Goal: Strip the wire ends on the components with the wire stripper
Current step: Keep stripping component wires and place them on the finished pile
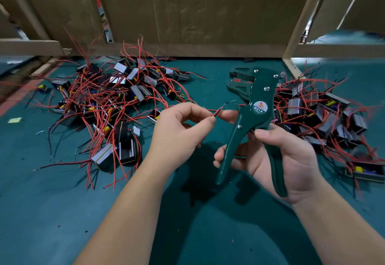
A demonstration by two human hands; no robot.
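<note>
My right hand [287, 160] grips the green wire stripper [253, 117] by its two handles, jaws pointing up and left. My left hand [179, 131] pinches a thin red and black wire pair [216, 113] between thumb and forefinger. The wire's end reaches toward the stripper's lower notch, just left of the round label. A pile of small grey components with red wires [112, 106] lies to the left on the green mat. A second pile of components [325, 123] lies to the right, behind my right hand.
The green mat [62, 212] covers the bench. A cardboard wall [187, 15] closes the back, and a wooden frame post [300, 31] stands at the right rear. Small wire scraps dot the mat near the front.
</note>
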